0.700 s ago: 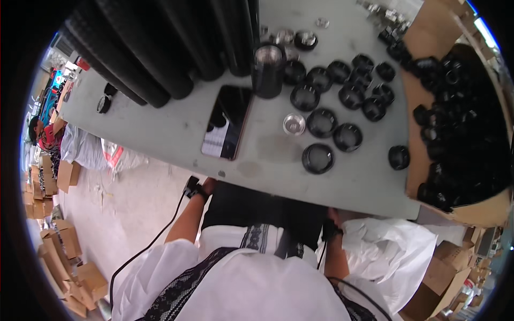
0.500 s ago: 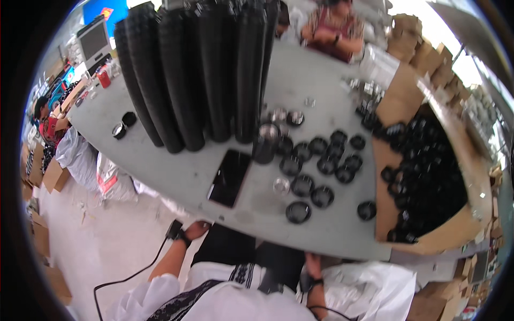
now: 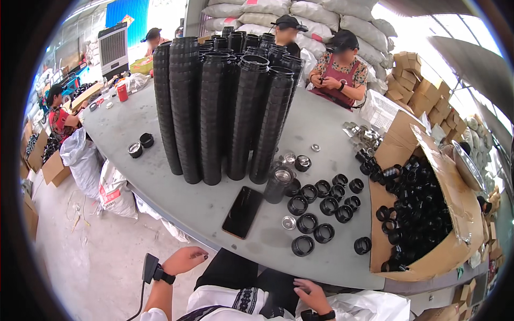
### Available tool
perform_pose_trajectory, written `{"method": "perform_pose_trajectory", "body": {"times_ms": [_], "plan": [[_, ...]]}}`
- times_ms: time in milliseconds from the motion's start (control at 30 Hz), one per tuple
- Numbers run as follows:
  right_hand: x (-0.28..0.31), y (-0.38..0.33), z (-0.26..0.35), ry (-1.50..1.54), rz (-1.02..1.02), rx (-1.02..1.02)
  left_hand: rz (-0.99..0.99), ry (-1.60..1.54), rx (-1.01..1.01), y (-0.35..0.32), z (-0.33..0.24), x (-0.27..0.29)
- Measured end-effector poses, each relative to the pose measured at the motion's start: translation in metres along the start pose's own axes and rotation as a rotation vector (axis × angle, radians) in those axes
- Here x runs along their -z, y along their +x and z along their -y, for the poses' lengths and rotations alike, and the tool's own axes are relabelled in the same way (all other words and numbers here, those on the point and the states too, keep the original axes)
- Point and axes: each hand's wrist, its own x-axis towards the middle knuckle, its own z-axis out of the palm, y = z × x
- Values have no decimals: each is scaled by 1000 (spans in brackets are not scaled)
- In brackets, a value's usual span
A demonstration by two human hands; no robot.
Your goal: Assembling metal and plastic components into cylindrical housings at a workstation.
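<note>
Head view: left hand (image 3: 184, 259) loosely extended, right hand (image 3: 312, 296) spread, both empty near grey table (image 3: 342, 264); black phone (image 3: 242, 213) on top.

I see black ring caps (image 3: 362, 246), black banded stacks (image 3: 211, 128), grey tabletop (image 3: 179, 206), brown carton (image 3: 378, 230), white top (image 3: 211, 297) with black lace trim (image 3: 246, 300), maroon apron (image 3: 342, 77).

Just behind the left hand (image 3: 184, 260), a black strap (image 3: 164, 275) rings the wrist, carrying a boxy black device (image 3: 150, 268) with a thin black cable (image 3: 142, 299); further back comes a white sleeve (image 3: 155, 314). Behind the right hand (image 3: 313, 296) sits another black band (image 3: 318, 315). Between the hands show black trousers (image 3: 229, 268) and a white shirt (image 3: 212, 296) with patterned black lace trim (image 3: 246, 299).
</note>
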Motion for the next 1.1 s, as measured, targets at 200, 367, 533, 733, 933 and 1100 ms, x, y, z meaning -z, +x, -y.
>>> {"method": "perform_pose_trajectory", "body": {"times_ms": [200,367,533,733,933,1100], "plan": [[49,13,58,-4,-169,168,-81,124,-198,16,-78,13],[102,68,66,-32,-462,349,-135,-38,-394,41,-144,0],[121,146,34,117,-593,391,-300,-9,-512,72,-144,-19],[132,206,41,229,-618,440,-697,202,-445,92,-82,-25],[127,222,26,352,-732,433,-937,275,-254,113,-42,-46],[133,207,29,175,-771,433,-875,415,-234,113,-63,-49]]}}
